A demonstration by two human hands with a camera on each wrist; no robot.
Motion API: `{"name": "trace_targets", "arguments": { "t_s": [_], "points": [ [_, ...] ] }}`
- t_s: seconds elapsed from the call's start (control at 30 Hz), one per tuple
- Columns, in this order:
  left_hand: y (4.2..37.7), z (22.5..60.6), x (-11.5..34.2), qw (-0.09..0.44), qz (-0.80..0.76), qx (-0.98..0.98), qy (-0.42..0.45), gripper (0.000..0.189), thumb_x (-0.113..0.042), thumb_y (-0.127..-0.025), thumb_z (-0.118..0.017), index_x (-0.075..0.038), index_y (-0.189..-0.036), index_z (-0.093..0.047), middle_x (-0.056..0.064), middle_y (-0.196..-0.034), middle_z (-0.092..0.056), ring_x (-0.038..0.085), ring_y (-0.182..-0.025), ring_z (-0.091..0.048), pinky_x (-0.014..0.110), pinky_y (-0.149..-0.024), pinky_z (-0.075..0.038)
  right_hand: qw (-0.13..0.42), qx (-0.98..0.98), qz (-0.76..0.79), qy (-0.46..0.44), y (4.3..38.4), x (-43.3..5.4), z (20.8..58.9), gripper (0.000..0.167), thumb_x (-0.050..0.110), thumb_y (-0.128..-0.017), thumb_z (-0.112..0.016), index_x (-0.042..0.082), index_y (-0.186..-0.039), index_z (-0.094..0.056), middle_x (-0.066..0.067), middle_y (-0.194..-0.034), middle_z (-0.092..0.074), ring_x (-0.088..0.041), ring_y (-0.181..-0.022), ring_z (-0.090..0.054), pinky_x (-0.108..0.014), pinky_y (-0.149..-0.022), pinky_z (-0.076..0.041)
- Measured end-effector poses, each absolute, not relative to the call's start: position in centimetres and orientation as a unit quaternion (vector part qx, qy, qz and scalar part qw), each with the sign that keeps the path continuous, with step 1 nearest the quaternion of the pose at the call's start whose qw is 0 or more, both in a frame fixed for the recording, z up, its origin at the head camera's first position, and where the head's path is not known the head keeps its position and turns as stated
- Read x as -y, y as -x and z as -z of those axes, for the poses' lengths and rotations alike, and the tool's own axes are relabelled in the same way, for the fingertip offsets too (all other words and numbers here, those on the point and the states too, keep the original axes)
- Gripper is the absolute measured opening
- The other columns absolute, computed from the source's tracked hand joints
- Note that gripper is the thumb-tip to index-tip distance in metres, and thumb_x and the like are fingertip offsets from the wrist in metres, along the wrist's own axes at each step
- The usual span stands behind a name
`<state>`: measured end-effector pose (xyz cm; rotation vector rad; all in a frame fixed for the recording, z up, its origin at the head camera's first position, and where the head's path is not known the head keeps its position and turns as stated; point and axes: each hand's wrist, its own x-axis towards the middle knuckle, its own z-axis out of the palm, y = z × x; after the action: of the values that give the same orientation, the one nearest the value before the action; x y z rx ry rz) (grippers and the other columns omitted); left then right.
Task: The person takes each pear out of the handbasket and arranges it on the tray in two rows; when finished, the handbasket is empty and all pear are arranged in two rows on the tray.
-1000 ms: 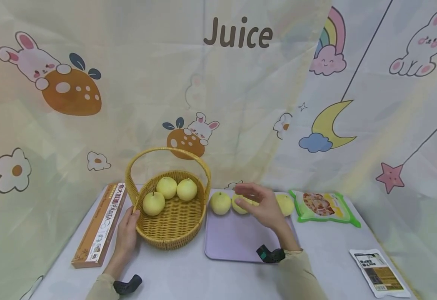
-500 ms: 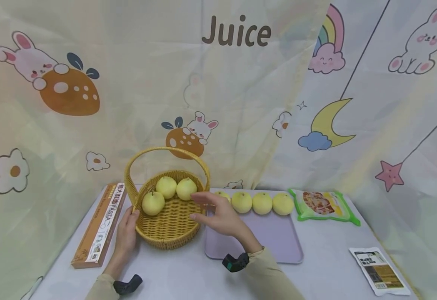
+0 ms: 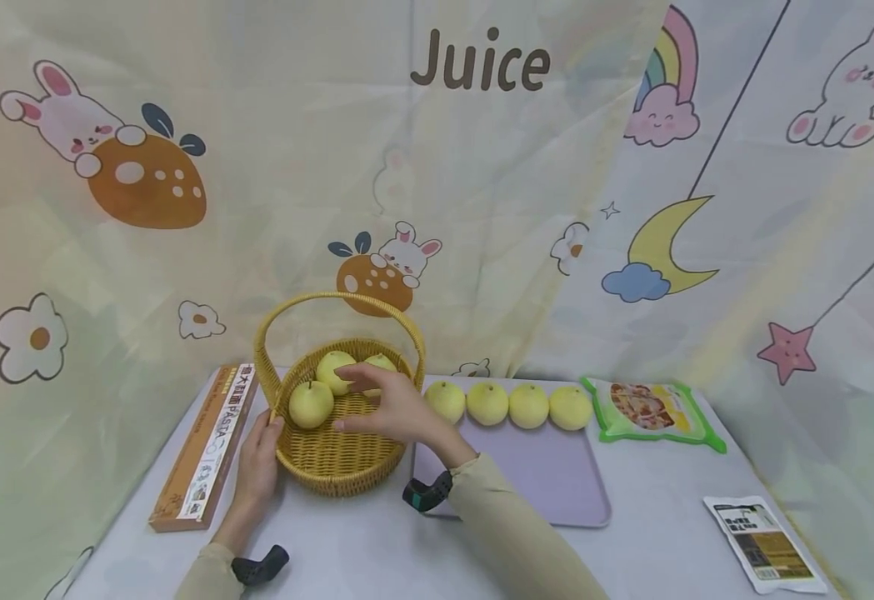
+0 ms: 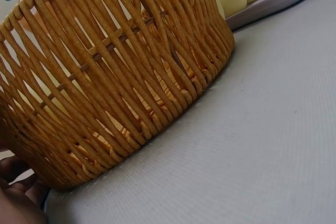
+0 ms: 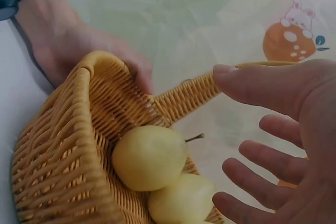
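A woven wicker basket with a tall arched handle stands left of centre, holding three pale yellow pears. My left hand grips its left rim; in the right wrist view the thumb lies over the edge. Above the basket's right half hovers my right hand, fingers spread, holding nothing. It partly hides the back pears in the head view. From the right wrist view, the stemmed pear sits apart from the right fingers. Several more pears line the back of a light purple tray.
Left of the basket lies a long pasta box. A green-edged food bag is right of the tray, and a white and brown pouch lies near the table's right edge. A printed cloth hangs behind.
My right hand has moved left from over the tray's pears to above the basket, staying without anything in it. The left hand keeps its grip on the basket, which stays in place.
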<state>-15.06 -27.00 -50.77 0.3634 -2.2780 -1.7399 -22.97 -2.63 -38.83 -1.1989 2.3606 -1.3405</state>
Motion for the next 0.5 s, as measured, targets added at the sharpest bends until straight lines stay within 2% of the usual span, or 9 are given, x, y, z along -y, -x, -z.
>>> {"name": "trace_targets", "arguments": {
  "t_s": [0.13,0.3,0.4,0.5],
  "points": [
    [15.4,50.8,27.0,0.12,0.599,0.782,-0.125,0.069,-0.052,-0.114,-0.028,-0.01,-0.169,-0.025,0.018,-0.173,-0.03,0.038,-0.162,-0.026,0.055,-0.133,-0.022,0.106,-0.799,0.43,0.406,23.8,4.4,38.7,0.072,0.033,-0.088,-0.089,0.022,-0.152,-0.058,-0.001,-0.151,-0.062,-0.015,-0.131,-0.065,-0.029,-0.104,-0.056],
    [15.4,50.8,27.0,0.118,0.601,0.781,-0.124,0.068,-0.052,-0.115,-0.028,-0.011,-0.169,-0.025,0.018,-0.172,-0.032,0.037,-0.16,-0.029,0.055,-0.132,-0.023,0.133,-0.801,0.424,0.401,25.1,6.1,39.4,0.073,0.028,-0.088,-0.089,0.015,-0.153,-0.056,-0.008,-0.155,-0.06,-0.031,-0.136,-0.063,-0.037,-0.11,-0.056],
    [15.2,50.8,27.0,0.117,0.599,0.782,-0.125,0.068,-0.052,-0.114,-0.029,-0.011,-0.169,-0.025,0.017,-0.173,-0.031,0.037,-0.161,-0.028,0.055,-0.133,-0.022,0.149,-0.798,0.431,0.395,25.8,6.8,40.1,0.073,0.025,-0.087,-0.09,0.013,-0.151,-0.058,-0.006,-0.153,-0.061,-0.035,-0.137,-0.062,-0.043,-0.112,-0.055],
    [15.1,50.8,27.0,0.118,0.599,0.782,-0.127,0.068,-0.052,-0.114,-0.029,-0.011,-0.168,-0.026,0.018,-0.172,-0.031,0.038,-0.161,-0.026,0.055,-0.133,-0.022,0.156,-0.795,0.43,0.398,26.2,7.4,40.5,0.07,0.023,-0.087,-0.09,0.014,-0.15,-0.06,-0.003,-0.151,-0.063,-0.035,-0.137,-0.062,-0.044,-0.112,-0.055]
  ]
}}
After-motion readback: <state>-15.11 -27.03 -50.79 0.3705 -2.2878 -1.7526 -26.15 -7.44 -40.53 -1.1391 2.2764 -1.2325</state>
